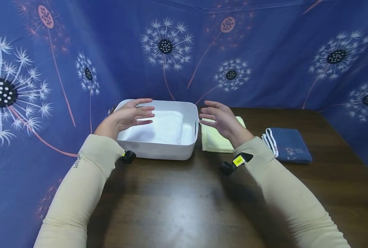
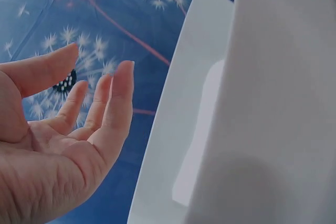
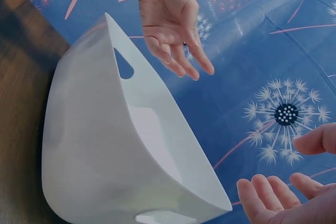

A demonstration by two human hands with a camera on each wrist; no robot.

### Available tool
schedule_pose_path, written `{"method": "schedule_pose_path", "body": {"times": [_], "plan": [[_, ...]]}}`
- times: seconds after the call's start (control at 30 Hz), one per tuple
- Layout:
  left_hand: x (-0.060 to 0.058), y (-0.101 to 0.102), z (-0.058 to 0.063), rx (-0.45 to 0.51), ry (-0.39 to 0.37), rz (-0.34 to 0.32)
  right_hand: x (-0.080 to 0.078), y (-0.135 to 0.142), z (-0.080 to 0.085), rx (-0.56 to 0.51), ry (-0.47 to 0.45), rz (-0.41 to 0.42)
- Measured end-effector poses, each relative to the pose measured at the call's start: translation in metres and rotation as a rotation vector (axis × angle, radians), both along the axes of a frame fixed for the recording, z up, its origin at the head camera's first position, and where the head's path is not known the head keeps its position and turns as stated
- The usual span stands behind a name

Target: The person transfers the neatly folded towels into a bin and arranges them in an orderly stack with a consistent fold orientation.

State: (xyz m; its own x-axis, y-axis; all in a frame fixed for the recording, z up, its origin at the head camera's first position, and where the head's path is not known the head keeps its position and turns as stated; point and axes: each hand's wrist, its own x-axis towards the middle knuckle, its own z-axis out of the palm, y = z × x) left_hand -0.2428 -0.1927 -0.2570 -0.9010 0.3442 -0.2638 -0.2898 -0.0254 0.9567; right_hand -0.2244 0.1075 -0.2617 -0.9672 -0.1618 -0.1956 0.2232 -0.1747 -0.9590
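Observation:
A white plastic bin (image 1: 159, 150) with handle slots stands on the table, and a folded white towel (image 1: 168, 127) lies inside it. My left hand (image 1: 128, 116) is raised over the bin's left side, fingers spread and relaxed, holding nothing. Just past the bin's right rim, my right hand (image 1: 221, 120) hovers with loosely bent fingers and nothing in it. Beneath that hand a folded pale yellow towel (image 1: 216, 139) lies on the table, partly hidden by it. In the right wrist view both hands appear apart from the bin (image 3: 89, 129), palms showing.
A folded dark blue towel (image 1: 290, 144) with a white edge lies to the right on the brown wooden table (image 1: 177, 199). Blue cloth (image 1: 196, 51) printed with dandelions hangs behind the table and along its sides. Each wrist wears a small black camera (image 1: 228, 167).

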Motion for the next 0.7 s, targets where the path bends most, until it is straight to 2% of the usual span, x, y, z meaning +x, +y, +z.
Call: {"method": "schedule_pose_path", "body": {"times": [0.3, 0.7], "plan": [[-0.002, 0.029, 0.004, 0.054, 0.020, 0.007, 0.004, 0.017, 0.005, 0.028, 0.029, 0.016], [-0.004, 0.067, 0.009, 0.093, 0.054, -0.016, 0.008, 0.032, 0.010, 0.046, 0.035, -0.027]]}}
